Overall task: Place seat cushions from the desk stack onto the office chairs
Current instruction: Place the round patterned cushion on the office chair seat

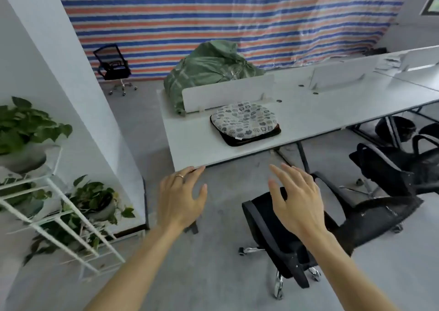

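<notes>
The long white worktop (194, 144) runs from near left to far right, its smooth laminate surface ending in a straight near edge and a square near-left corner. The stack of seat cushions (247, 126) lies flat near that left end, set back from the near edge and just in front of a low white divider panel (225, 94). Its top cushion (244, 119) is a padded, rounded square in pale fabric printed with small grey shapes, and a dark layer shows beneath it. Both hands are held out, released and grasping nothing, fingers spread. The left hand (181, 199), a ring on one finger, hovers with its fingertips lined up with the worktop's near-left corner; contact cannot be told. The right hand (297, 201) hovers over the nearest office chair (292, 246), which has black upholstery, curved armrests and a chrome caster base. A second black office chair (392, 168) stands to the right, close by the worktop. Bare grey concrete floor (213, 270) opens between the chairs and a white wire plant rack (59, 218) at near left, beside a white pillar (59, 73). Beyond the divider a crumpled green woven sack (211, 66) slumps at the worktop's far side. A third office chair (114, 68) stands before a red, white and blue striped tarpaulin (213, 13).
</notes>
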{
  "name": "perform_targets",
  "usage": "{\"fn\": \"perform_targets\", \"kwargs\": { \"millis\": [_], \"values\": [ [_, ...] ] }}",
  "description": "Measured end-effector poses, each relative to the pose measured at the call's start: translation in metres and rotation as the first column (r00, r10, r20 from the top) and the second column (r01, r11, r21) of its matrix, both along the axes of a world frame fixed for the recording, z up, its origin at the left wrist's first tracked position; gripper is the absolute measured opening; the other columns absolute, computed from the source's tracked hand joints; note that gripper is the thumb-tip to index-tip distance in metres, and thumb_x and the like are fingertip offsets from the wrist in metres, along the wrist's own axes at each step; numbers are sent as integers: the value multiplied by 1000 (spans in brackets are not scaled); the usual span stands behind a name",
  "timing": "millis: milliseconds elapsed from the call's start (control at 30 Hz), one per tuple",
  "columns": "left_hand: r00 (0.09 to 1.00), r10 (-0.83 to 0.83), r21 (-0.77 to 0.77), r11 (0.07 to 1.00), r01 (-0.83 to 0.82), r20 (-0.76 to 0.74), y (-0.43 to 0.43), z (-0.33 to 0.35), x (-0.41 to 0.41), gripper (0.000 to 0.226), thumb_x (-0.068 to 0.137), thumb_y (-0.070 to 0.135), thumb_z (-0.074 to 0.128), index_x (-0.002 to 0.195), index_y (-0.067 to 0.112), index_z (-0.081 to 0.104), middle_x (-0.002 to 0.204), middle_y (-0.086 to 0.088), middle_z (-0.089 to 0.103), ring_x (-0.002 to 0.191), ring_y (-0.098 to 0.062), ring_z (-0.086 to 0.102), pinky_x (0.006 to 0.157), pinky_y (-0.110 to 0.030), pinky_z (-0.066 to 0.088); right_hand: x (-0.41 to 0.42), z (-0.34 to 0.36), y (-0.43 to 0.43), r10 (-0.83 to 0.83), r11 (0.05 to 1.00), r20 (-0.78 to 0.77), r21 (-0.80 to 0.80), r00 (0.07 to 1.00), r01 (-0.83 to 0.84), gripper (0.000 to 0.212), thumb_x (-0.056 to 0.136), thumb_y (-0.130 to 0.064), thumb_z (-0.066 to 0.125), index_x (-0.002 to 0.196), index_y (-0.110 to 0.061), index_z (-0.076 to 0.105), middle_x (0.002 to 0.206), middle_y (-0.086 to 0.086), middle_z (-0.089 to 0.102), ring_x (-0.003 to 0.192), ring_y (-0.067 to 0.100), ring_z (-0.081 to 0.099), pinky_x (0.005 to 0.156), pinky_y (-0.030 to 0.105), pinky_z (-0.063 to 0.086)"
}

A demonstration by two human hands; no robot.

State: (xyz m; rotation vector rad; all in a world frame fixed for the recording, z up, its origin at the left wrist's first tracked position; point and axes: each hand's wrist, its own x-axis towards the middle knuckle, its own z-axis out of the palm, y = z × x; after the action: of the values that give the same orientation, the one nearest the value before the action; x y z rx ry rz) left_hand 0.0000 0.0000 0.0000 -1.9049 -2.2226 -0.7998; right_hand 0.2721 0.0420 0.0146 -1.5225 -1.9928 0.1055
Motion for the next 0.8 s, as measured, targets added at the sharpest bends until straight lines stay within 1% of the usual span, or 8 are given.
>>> {"fn": "perform_targets", "kwargs": {
  "millis": [67,167,300,400,533,600,667,800],
  "values": [
    [1000,0,-53,999,0,4,10,-20,-7,49,91,46,50,137,29,60,131,1,64,119,-23,57,103,-40,41,-9,-16,9,-6,999,20,-54,1000,7,49,99,-54,35,140,-36,56,146,-7,54,141,18,38,113,43,32],
    [1000,20,-157,987,-18,7,27,-55,-22,52,89,49,43,133,29,64,125,0,67,115,-25,61,101,-40,42,-24,-47,27,-25,994,54,-110,998,30,49,99,-52,36,137,-34,60,143,-5,57,138,20,42,112,43,34],
    [1000,-3,-234,972,8,22,65,-73,-49,52,88,48,44,133,31,63,127,1,66,119,-24,59,102,-42,42,-49,-70,59,-48,988,103,-142,993,63,48,99,-49,38,135,-30,63,139,-4,61,137,21,45,112,44,34],
    [999,-2,-251,968,12,41,97,-77,-70,51,88,46,47,135,32,62,130,1,65,122,-24,56,105,-41,39,-68,-78,81,-59,982,139,-172,989,83,47,99,-48,38,136,-31,62,140,-5,60,139,21,43,114,43,32],
    [998,-45,-291,955,57,48,156,-81,-93,54,87,47,43,137,34,59,133,4,62,124,-22,54,109,-41,37,-87,-79,123,-118,966,156,-210,981,149,46,101,-49,39,138,-32,59,143,-6,58,141,19,40,115,42,30],
    [997,-67,-307,948,79,50,187,-80,-97,53,89,47,41,138,35,57,135,5,60,127,-21,52,111,-40,35,-93,-80,147,-137,960,162,-224,977,171,49,100,-52,35,140,-33,57,144,-7,56,142,18,39,116,41,29],
    [994,-97,-316,943,106,45,222,-78,-96,49,93,45,43,139,35,56,138,5,58,129,-21,49,113,-41,32,-97,-80,175,-160,954,161,-228,974,195,50,100,-53,33,141,-35,55,145,-7,55,143,18,37,118,41,28],
    [988,-147,-326,933,151,37,298,-81,-88,45,97,40,50,142,36,53,143,4,54,134,-21,44,115,-42,29,-95,-84,240,-195,944,137,-243,971,224,47,102,-52,38,143,-35,52,148,-8,52,144,17,34,118,41,26]
  ]
}}
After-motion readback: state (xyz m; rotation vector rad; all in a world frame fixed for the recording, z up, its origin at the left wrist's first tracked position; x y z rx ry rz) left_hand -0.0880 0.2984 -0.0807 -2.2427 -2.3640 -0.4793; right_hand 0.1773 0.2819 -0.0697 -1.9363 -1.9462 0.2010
